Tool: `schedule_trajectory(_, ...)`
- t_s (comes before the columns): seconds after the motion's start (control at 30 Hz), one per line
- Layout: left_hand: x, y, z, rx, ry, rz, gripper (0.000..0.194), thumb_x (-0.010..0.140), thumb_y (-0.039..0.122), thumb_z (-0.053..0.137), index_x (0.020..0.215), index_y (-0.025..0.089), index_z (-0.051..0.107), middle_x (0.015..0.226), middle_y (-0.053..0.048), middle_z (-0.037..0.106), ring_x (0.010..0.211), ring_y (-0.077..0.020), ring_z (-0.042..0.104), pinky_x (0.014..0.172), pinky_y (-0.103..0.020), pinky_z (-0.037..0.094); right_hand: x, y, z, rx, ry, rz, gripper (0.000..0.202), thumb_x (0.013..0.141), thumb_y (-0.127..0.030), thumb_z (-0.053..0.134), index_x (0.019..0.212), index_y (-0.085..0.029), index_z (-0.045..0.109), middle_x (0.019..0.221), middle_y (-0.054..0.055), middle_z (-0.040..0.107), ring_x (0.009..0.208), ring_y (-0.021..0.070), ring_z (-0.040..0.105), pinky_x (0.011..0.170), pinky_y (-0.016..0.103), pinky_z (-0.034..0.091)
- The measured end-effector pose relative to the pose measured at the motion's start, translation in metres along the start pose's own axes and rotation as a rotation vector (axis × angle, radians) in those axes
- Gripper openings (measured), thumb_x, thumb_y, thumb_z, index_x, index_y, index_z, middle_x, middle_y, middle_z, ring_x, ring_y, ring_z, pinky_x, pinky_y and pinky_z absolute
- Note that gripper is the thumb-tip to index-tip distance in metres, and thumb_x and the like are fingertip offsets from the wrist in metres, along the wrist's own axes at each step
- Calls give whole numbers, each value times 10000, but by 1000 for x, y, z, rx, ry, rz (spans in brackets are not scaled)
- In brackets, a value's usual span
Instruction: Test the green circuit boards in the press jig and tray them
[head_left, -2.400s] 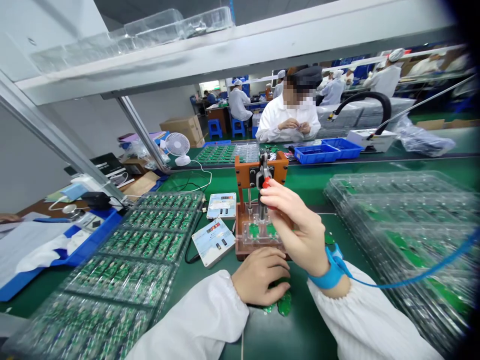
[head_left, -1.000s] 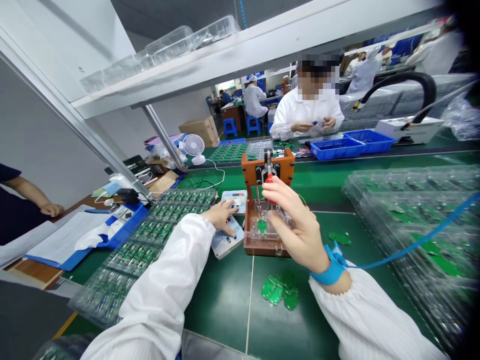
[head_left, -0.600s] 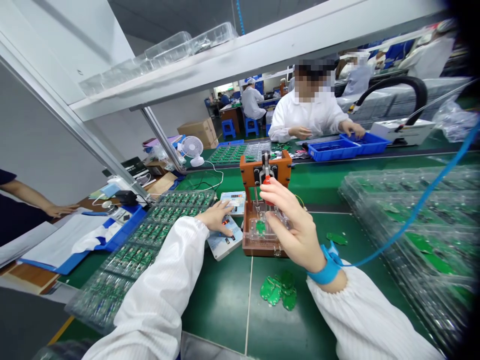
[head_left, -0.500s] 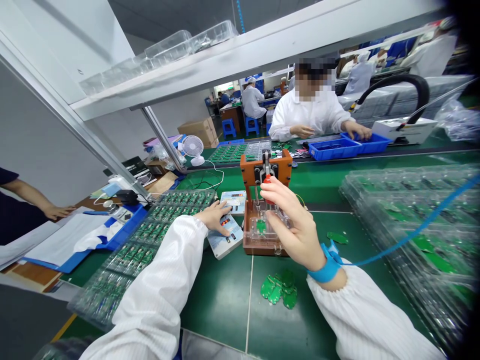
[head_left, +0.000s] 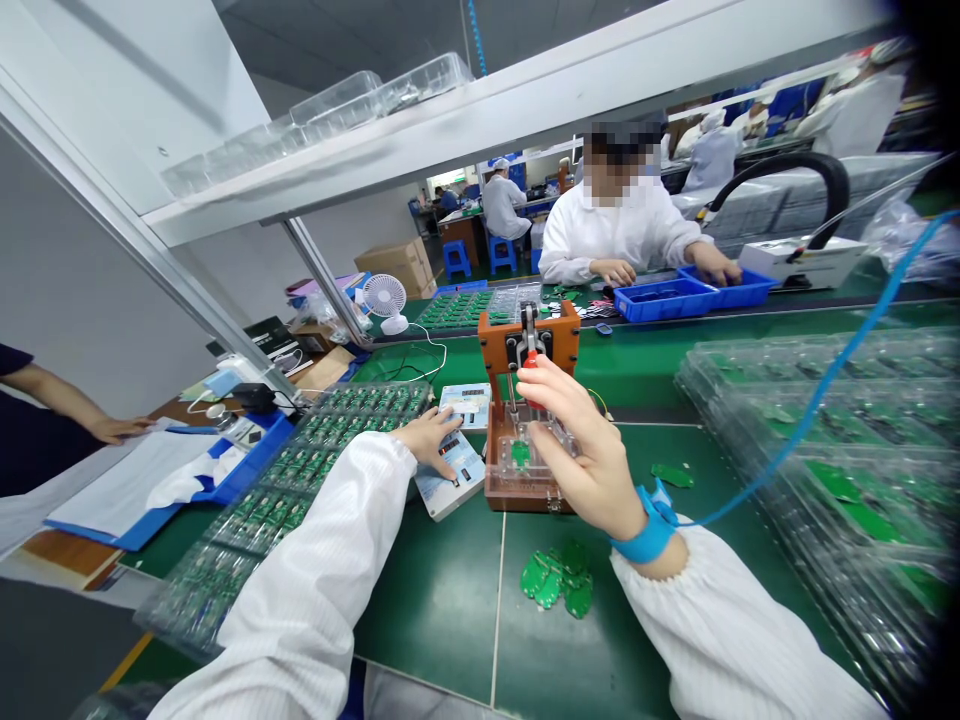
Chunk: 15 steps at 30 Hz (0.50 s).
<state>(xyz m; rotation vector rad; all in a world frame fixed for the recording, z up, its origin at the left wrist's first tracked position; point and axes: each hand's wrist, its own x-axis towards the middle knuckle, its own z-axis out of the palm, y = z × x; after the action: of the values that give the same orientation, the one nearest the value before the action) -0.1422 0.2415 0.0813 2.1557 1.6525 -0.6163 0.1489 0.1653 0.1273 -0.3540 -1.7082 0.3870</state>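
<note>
My right hand (head_left: 589, 450) is curled loosely round the red lever handle (head_left: 532, 362) of a clamp on an orange-and-brown test fixture (head_left: 519, 490), its thumb below the fingers. A green circuit board (head_left: 520, 453) sits under the clear plate of this fixture. Fingers spread, my left hand (head_left: 431, 440) lies on a pale meter box (head_left: 454, 485) with a small display. Behind it is a second meter box (head_left: 472, 395). Nearer me on the bench lies a small pile of green circuit boards (head_left: 556, 578). Another board (head_left: 673, 475) lies right of the fixture.
A clear tray of circuit boards (head_left: 300, 480) lies at left; stacked clear trays (head_left: 817, 450) stand at right. A blue wrist-strap cord (head_left: 795, 435) runs from my right wrist. Across the bench, a co-worker (head_left: 622, 235) reaches into blue bins (head_left: 664, 300). A white fan (head_left: 385, 297) stands behind.
My hands keep nearly the same places. The blue cord has swung up on the right. The co-worker's hands have shifted slightly, and red digits on the nearer meter box look dimmer.
</note>
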Motion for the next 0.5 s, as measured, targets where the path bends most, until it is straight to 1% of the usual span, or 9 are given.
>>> schedule_trajectory(0.17, 0, 5, -2, 21, -11, -7, 1351, 608, 704, 823, 1645, 182, 130, 1706, -148, -44, 1552, -450, -54, 1260, -578, 96, 0, 1, 1, -3, 9, 6, 565, 983, -18, 507, 1439, -348, 552, 1472, -16, 561, 1452, 238, 440, 1236, 467, 397)
schedule_trajectory(0.33, 5, 9, -1, 54, -24, -32, 1319, 611, 669, 849, 1639, 214, 159, 1707, -143, -30, 1544, -472, -70, 1242, -633, 111, 0, 2, 1, 2, 4, -1, 563, 983, -22, 509, 1439, -349, 551, 1475, -20, 557, 1457, 237, 432, 1242, 472, 385)
schedule_trajectory(0.4, 1, 13, -4, 53, -27, -46, 1310, 606, 646, 868, 1634, 215, 178, 1705, -143, -48, 1544, -470, -78, 1239, -637, 121, 0, 1, 1, 2, 1, 0, 568, 983, -23, 507, 1444, -353, 544, 1479, -22, 553, 1459, 234, 430, 1241, 470, 386)
schedule_trajectory(0.43, -4, 16, -8, 52, -11, -51, 1301, 605, 622, 882, 1628, 205, 195, 1704, -150, -48, 1547, -467, -64, 1242, -622, 137, 0, 1, 1, 2, -1, 2, 571, 983, -23, 507, 1446, -355, 543, 1480, -22, 552, 1459, 232, 429, 1241, 468, 387)
schedule_trajectory(0.47, -11, 20, -12, 49, 21, -53, 1268, 616, 591, 891, 1618, 189, 225, 1704, -164, -8, 1552, -460, -10, 1243, -595, 173, 0, 1, 0, 3, -2, 6, 570, 984, -23, 507, 1445, -356, 543, 1481, -23, 551, 1460, 230, 427, 1242, 466, 386)
schedule_trajectory(0.5, -20, 25, -16, 39, 66, -58, 1199, 642, 553, 892, 1597, 173, 275, 1697, -182, 94, 1548, -449, 102, 1233, -556, 236, 0, 0, 0, 4, -2, 11, 569, 984, -22, 508, 1444, -356, 544, 1483, -23, 549, 1462, 228, 425, 1242, 463, 385)
